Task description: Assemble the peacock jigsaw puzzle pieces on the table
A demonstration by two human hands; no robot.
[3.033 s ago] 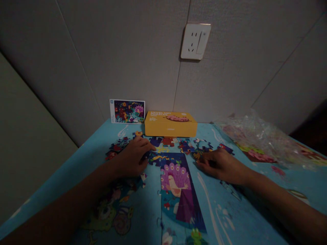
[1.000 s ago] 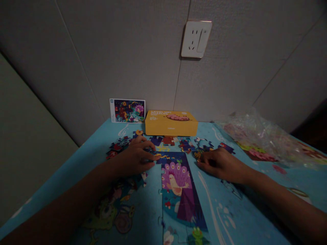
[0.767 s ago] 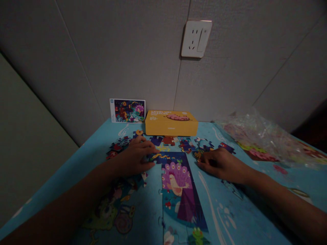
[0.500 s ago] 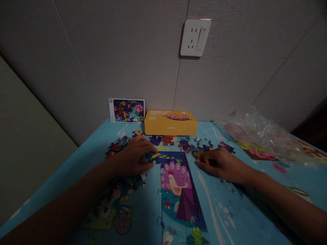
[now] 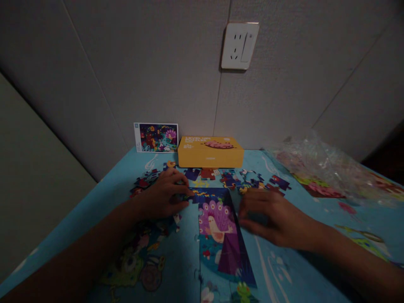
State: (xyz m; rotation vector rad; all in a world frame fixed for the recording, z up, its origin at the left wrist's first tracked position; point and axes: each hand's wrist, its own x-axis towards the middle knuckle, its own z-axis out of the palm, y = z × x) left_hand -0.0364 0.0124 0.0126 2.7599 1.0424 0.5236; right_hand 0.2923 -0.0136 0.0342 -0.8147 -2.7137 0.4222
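A partly joined jigsaw puzzle [image 5: 217, 227] lies on the blue cloth, showing a pink-purple peacock, a purple tent shape and a green frog. My left hand [image 5: 167, 193] is at its top left corner, index finger and thumb closed at the edge of a dark blue puzzle piece [image 5: 196, 196] with small orange shapes. Beside the puzzle's right edge is my right hand [image 5: 268, 214], slightly blurred. Its thumb and fingers are apart, and I see nothing between them. Loose puzzle pieces [image 5: 232, 180] lie beyond both hands, and more are partly hidden under my left forearm.
A yellow puzzle box [image 5: 211, 158] stands against the wall, with a picture card [image 5: 158, 138] leaning to its left. Clear plastic wrapping [image 5: 331, 164] covers printed sheets at the right. A socket plate [image 5: 240, 45] is on the wall. The blue tablecloth [image 5: 116, 176] has printed cartoon figures.
My right hand has moved nearer, from the loose pieces to the puzzle's right edge, and its fingers have parted. Pieces it covered now show. My left hand has barely shifted.
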